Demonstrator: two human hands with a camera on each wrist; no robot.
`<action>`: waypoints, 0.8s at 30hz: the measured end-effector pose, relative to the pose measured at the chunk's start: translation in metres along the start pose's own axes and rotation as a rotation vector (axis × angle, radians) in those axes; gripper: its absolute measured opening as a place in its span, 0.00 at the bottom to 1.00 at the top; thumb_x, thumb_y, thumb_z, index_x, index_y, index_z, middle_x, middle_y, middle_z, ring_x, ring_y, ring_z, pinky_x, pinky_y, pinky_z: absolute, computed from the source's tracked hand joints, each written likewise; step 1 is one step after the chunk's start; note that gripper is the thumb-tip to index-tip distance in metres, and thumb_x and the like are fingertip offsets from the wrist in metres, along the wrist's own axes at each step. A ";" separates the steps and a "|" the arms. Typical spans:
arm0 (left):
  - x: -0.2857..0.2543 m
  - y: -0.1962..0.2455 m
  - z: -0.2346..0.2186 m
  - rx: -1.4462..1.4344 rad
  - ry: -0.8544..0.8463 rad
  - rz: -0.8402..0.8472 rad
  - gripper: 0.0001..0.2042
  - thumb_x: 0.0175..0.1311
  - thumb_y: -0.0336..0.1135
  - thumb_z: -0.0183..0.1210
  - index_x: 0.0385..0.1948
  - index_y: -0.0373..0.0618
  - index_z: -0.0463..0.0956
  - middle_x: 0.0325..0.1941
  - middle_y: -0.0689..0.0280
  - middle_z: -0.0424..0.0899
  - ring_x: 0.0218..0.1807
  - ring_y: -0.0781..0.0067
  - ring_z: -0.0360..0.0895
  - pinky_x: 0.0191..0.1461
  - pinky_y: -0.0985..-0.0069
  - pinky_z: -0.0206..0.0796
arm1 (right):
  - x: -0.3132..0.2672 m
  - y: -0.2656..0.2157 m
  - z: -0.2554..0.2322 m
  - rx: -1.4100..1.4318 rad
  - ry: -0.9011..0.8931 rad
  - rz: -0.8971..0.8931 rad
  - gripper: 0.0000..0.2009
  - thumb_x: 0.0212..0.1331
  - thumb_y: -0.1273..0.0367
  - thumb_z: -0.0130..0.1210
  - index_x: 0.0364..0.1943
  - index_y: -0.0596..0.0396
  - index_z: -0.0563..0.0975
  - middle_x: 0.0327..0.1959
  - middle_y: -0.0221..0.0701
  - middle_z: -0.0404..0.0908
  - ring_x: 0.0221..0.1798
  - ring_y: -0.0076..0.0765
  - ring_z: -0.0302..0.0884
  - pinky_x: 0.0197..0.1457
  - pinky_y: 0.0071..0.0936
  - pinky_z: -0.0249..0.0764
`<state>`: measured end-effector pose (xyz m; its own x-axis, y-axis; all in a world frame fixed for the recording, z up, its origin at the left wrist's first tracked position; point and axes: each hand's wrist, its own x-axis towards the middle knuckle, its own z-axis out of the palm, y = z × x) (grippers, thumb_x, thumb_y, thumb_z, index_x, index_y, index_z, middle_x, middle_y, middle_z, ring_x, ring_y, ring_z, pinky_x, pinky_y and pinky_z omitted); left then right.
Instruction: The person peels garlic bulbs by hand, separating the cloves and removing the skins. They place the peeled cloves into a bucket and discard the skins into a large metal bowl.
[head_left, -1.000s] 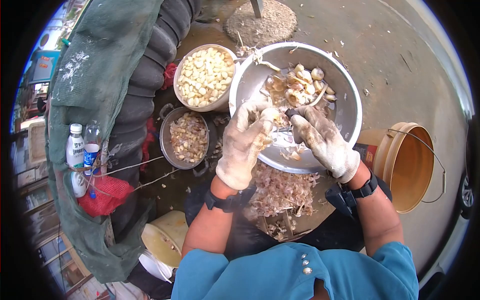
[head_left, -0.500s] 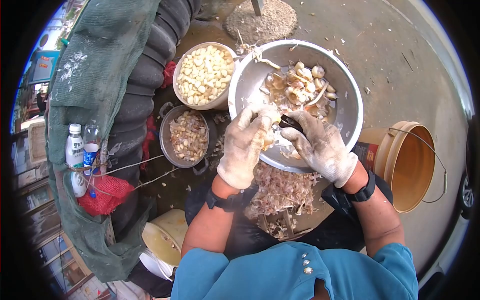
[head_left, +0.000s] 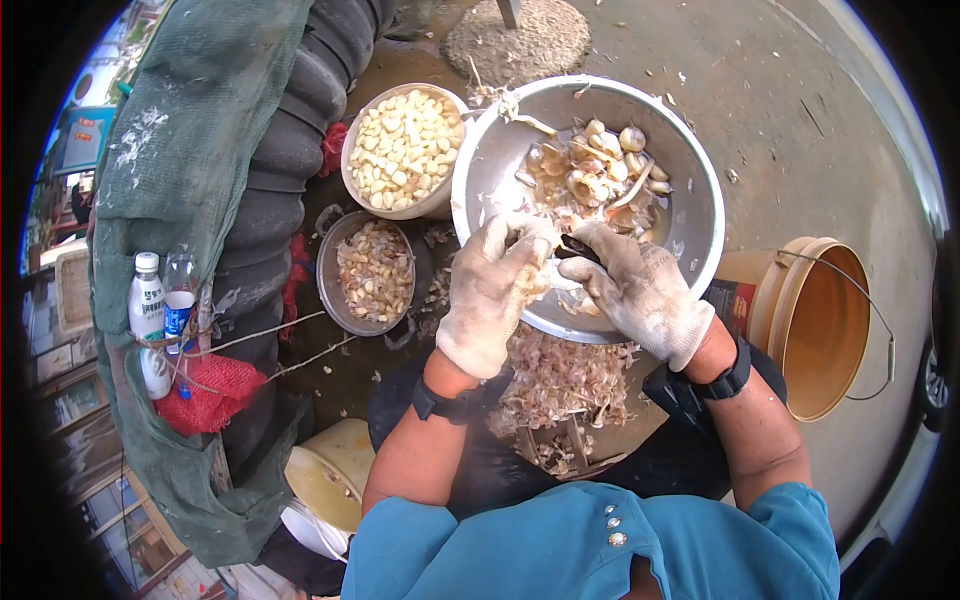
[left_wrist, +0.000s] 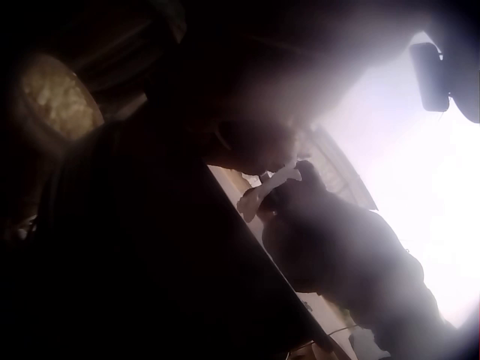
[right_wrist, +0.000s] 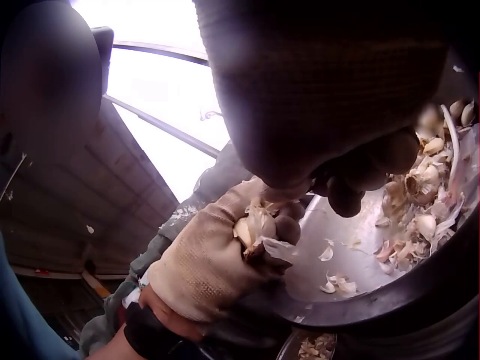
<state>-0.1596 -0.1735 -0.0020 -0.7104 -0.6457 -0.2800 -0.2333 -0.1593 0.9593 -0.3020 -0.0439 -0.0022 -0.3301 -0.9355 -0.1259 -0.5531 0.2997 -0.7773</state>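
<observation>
My gloved left hand (head_left: 497, 285) holds a partly peeled garlic bulb (right_wrist: 256, 223), its cloves and loose papery skin showing past the fingers in the right wrist view. Close beside it, fingertips almost meeting, is my gloved right hand (head_left: 645, 290). A small dark object (head_left: 577, 246) shows between its thumb and forefinger; I cannot tell what it is. Both hands are over the near edge of a wide metal basin (head_left: 708, 180). Inside the basin lie garlic bulbs (head_left: 605, 170) and loose skins. The left wrist view is mostly dark, with a pale strip of skin (left_wrist: 268, 189) at the fingertips.
Left of the basin are a tub of peeled cloves (head_left: 405, 150) and a smaller pot of unpeeled cloves (head_left: 375, 275). A tan bucket (head_left: 825, 330) lies tipped at right. Garlic skins (head_left: 565, 380) pile up below the basin. Bottles (head_left: 148, 300) stand by the netting at left.
Over the second, the right hand has shifted slightly left and opened a gap between thumb and forefinger, where more of the dark object shows. The left hand stays nearly in place.
</observation>
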 end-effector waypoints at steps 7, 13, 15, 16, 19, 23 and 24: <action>0.000 0.003 0.000 0.170 -0.034 -0.004 0.11 0.72 0.38 0.53 0.47 0.42 0.75 0.33 0.68 0.77 0.29 0.79 0.72 0.30 0.79 0.65 | -0.003 -0.006 -0.004 0.199 -0.059 0.107 0.18 0.66 0.61 0.53 0.53 0.57 0.75 0.41 0.47 0.82 0.46 0.52 0.81 0.49 0.41 0.75; 0.006 -0.026 0.005 0.721 0.088 0.441 0.09 0.74 0.37 0.46 0.44 0.43 0.70 0.38 0.48 0.77 0.41 0.39 0.74 0.45 0.55 0.67 | 0.000 -0.004 -0.002 0.243 -0.111 0.139 0.18 0.66 0.60 0.54 0.54 0.55 0.76 0.43 0.47 0.82 0.46 0.50 0.81 0.49 0.39 0.75; 0.002 -0.021 0.006 0.731 0.104 0.435 0.09 0.74 0.37 0.45 0.42 0.42 0.70 0.37 0.49 0.77 0.41 0.40 0.74 0.45 0.56 0.67 | -0.002 -0.005 0.000 0.297 -0.117 0.153 0.18 0.66 0.60 0.53 0.55 0.55 0.76 0.44 0.47 0.82 0.47 0.50 0.80 0.50 0.38 0.75; 0.002 -0.021 0.007 0.739 0.118 0.430 0.09 0.74 0.37 0.45 0.40 0.42 0.70 0.36 0.49 0.77 0.40 0.41 0.74 0.44 0.56 0.67 | -0.003 -0.005 0.000 0.350 -0.120 0.169 0.18 0.67 0.60 0.53 0.55 0.54 0.76 0.45 0.47 0.81 0.49 0.50 0.80 0.51 0.38 0.75; 0.004 -0.022 0.004 0.725 0.083 0.394 0.12 0.75 0.40 0.45 0.43 0.40 0.71 0.34 0.52 0.78 0.38 0.45 0.76 0.43 0.59 0.68 | -0.002 -0.005 0.001 0.395 -0.148 0.131 0.17 0.67 0.61 0.52 0.55 0.55 0.76 0.48 0.48 0.80 0.50 0.50 0.80 0.53 0.37 0.74; -0.004 -0.003 0.003 0.127 -0.047 -0.137 0.16 0.75 0.43 0.45 0.46 0.38 0.72 0.33 0.56 0.80 0.35 0.55 0.78 0.43 0.63 0.69 | -0.003 0.002 0.008 0.418 -0.128 0.141 0.17 0.67 0.62 0.52 0.54 0.56 0.76 0.48 0.48 0.80 0.51 0.48 0.80 0.54 0.37 0.73; -0.005 -0.006 0.003 0.151 -0.037 -0.070 0.18 0.75 0.45 0.45 0.47 0.37 0.73 0.32 0.59 0.80 0.33 0.62 0.77 0.41 0.66 0.69 | 0.000 0.002 0.007 0.375 -0.173 0.159 0.17 0.67 0.62 0.52 0.55 0.56 0.76 0.48 0.48 0.80 0.50 0.48 0.80 0.54 0.36 0.73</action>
<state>-0.1566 -0.1673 -0.0068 -0.7123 -0.6084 -0.3500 -0.3783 -0.0872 0.9216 -0.2981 -0.0443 -0.0078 -0.2385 -0.9102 -0.3387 -0.1792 0.3841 -0.9057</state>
